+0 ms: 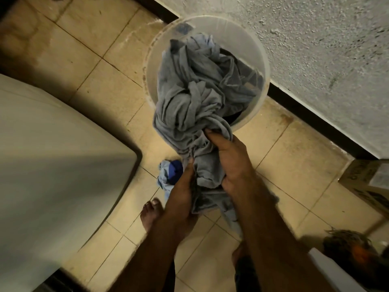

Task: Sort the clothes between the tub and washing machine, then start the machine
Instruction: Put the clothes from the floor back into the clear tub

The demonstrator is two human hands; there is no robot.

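Two grips share one grey garment (189, 91), close under the camera and above a bare foot (150, 213) on the tiled floor (84, 66). The left hand (181, 194) holds a bunched fold from the near side, its fingers curled round the cloth and mostly buried in it. The right hand (230, 163) clamps the same bundle from the other side, thumb laid along the top and fingers tucked underneath, out of sight. Gathering the long, twisted cloth in two places probably keeps it from dragging as it is drawn out.

Just beside the left hand a small heap of blue clothes (168, 175) lies on the floor, apparently set apart as its own pile. Beyond the hands, the garment's far end trails in the translucent tub (237, 34), which stands against the rough wall (315, 49) with darker cloth beneath the grey. The washing machine (52, 144) stands near on the left, its opening not visible. Loading and starting it look not yet done.
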